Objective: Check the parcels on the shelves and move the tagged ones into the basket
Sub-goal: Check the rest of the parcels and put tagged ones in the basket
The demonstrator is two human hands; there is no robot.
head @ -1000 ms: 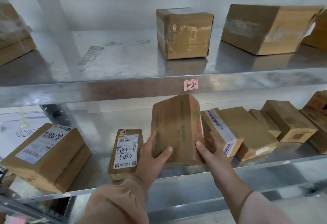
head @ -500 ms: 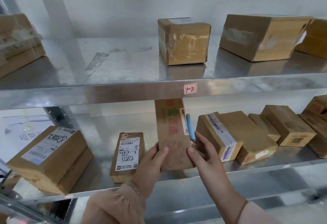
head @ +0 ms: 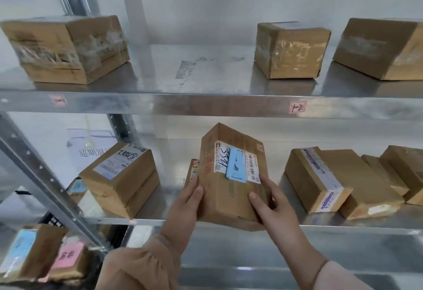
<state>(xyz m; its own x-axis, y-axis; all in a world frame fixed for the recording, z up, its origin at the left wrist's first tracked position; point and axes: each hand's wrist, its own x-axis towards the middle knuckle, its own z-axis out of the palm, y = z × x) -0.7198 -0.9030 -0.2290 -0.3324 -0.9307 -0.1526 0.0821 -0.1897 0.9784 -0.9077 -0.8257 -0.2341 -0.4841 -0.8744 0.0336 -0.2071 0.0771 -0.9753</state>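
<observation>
We are holding the parcel [head: 231, 198] upright at the front edge of the middle shelf [head: 343, 226], left hand [head: 185, 205] gripping one side, right hand [head: 273, 209] the other, its blue tag [head: 235, 166] facing us. We are judging it stiff and fairly light, best gripped by opposite side walls.

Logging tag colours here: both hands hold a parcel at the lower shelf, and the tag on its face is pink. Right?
Not pink: the head view shows a light blue tag on the parcel. Left hand and right hand do hold it at the lower shelf.
</observation>
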